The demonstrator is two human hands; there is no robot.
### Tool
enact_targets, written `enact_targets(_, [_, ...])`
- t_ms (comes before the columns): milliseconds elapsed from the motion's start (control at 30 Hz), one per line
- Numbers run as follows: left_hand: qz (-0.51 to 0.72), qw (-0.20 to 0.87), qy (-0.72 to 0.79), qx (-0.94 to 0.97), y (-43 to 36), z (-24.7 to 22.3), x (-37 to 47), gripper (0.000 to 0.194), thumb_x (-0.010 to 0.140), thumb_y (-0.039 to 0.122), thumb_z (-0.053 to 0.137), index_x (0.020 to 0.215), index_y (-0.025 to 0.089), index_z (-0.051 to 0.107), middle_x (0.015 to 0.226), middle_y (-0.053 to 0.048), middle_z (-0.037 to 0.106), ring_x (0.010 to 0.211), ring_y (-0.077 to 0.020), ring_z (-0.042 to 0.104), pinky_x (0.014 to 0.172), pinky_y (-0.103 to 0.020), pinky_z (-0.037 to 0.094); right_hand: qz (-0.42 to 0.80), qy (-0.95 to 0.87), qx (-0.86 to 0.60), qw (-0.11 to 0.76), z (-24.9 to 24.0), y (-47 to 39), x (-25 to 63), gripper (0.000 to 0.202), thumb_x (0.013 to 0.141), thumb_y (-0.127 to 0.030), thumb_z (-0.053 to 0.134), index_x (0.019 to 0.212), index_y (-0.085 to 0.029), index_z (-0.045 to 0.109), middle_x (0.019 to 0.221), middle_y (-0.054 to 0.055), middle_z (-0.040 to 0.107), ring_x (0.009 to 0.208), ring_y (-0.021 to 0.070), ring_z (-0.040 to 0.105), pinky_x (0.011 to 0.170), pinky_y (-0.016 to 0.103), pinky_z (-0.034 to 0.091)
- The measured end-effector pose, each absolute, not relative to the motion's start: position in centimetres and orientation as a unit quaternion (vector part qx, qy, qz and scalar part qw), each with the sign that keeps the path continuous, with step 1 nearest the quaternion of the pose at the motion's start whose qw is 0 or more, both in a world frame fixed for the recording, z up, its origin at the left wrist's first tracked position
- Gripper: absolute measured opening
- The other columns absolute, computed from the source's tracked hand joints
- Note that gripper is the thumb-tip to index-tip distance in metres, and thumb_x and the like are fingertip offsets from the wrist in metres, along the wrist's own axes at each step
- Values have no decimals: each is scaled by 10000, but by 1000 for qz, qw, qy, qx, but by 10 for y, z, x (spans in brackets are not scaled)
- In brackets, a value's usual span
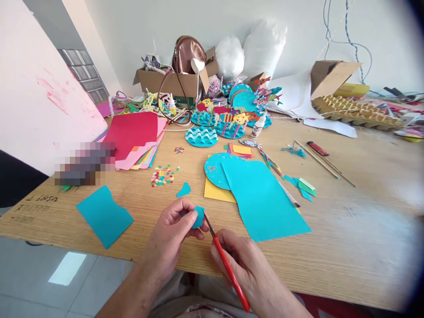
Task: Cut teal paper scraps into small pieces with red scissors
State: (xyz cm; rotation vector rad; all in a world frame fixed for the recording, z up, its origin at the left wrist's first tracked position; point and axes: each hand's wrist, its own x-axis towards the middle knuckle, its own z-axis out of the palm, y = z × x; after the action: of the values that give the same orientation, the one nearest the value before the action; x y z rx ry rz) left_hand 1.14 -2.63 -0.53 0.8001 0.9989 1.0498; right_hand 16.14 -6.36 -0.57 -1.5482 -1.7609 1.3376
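Between thumb and fingers, my left hand [177, 225] pinches a small piece of turquoise paper [199, 217]. My right hand [236, 256] is wrapped round red-handled scissors [228, 269], whose blades meet the paper's right edge. How far apart the blades are is hard to see. Just beyond my left hand lies a small turquoise scrap [183, 190]. A large turquoise sheet [268, 203] with a wavy edge rests to the right, partly over a turquoise disc [217, 171] and yellow paper [215, 191]. Another cut turquoise sheet [105, 216] lies at the left.
Colourful paper dots [162, 176] lie in a loose pile near a stack of coloured sheets [132, 134]. Decorated turquoise discs [201, 137] and a glue bottle [258, 126] stand farther back. Wooden sticks [316, 159] and a red cutter [318, 149] lie right. A cardboard box [168, 84] is behind.
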Motion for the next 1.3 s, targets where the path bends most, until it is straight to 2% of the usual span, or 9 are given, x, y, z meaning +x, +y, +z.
enact_targets(333, [459, 682, 451, 347, -25, -6, 13, 177, 695, 262, 666, 639, 158, 534, 630, 5, 640, 584, -112, 587, 527, -199, 493, 492, -628, -563, 217, -9, -62, 162, 339, 904, -397, 363, 623, -208, 381, 546, -45, 418, 514, 102, 354, 471, 233, 250])
enact_targets(767, [459, 683, 439, 359, -27, -9, 13, 164, 730, 260, 642, 654, 159, 537, 638, -1, 642, 598, -114, 579, 555, -209, 499, 495, -628, -558, 221, -13, -65, 162, 325, 896, -386, 369, 630, -202, 403, 548, -41, 423, 517, 103, 367, 468, 232, 254])
enact_targets(1300, [458, 694, 433, 348, -27, -15, 14, 158, 740, 249, 642, 651, 160, 546, 636, 7, 639, 579, -106, 573, 554, -201, 490, 488, -625, -566, 226, -11, -64, 161, 328, 889, -343, 391, 590, -211, 357, 529, -49, 390, 496, 96, 344, 452, 220, 250])
